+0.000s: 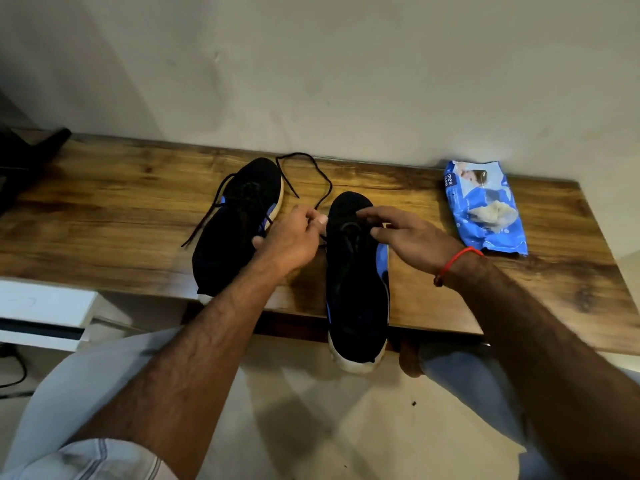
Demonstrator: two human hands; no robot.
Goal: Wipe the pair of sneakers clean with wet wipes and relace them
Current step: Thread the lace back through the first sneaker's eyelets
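Observation:
Two black sneakers with blue trim and white soles lie on a wooden bench point(450, 271). The left sneaker point(228, 237) has loose laces trailing off its left side. The right sneaker point(356, 289) hangs its heel over the bench's front edge. My left hand point(291, 237) pinches a black lace point(322, 188) that loops away toward the wall, between the two shoes. My right hand point(412, 237) hovers over the right sneaker's tongue, fingers curled near the eyelets; whether it holds a lace is hidden.
A blue pack of wet wipes point(485, 206), with a crumpled wipe on it, lies on the bench to the right by the wall. A white unit point(45, 306) stands at the left. My knees are below the bench edge.

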